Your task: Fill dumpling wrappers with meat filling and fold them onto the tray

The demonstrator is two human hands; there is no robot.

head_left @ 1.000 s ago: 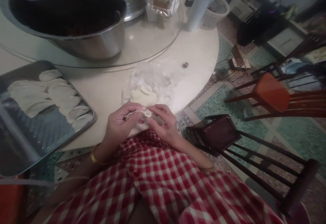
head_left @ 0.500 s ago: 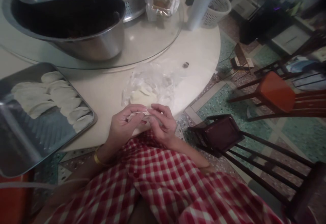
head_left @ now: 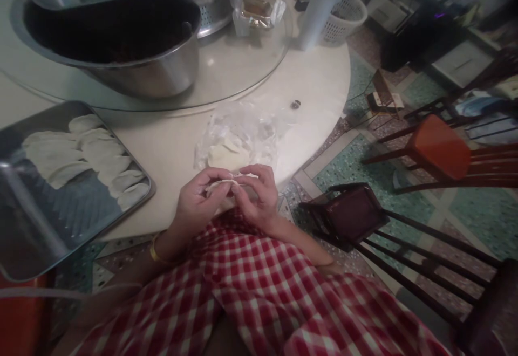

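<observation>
Right now, my left hand (head_left: 199, 191) and right hand (head_left: 260, 190) meet at the near edge of the pale table (head_left: 315, 86), above the red checked cloth (head_left: 251, 259) over my lap. Between both sets of fingertips I pinch a small piece of dough (head_left: 227, 181), thumbs on the near side, forefingers on the far side; my fingers hide much of it, so I can't tell whether its edge is sealed. Just beyond my fingers, more pale dough (head_left: 226, 156) lies on a crumpled clear plastic bag (head_left: 265, 129). Off to my left, a metal tray (head_left: 84, 210) holds folded dumplings (head_left: 115, 162), lying close together and partly overlapping. Farther back, a big metal bowl (head_left: 162, 78) sits on the glass turntable (head_left: 238, 70), dark inside. A yellow bracelet (head_left: 154, 251) circles my left wrist.
</observation>
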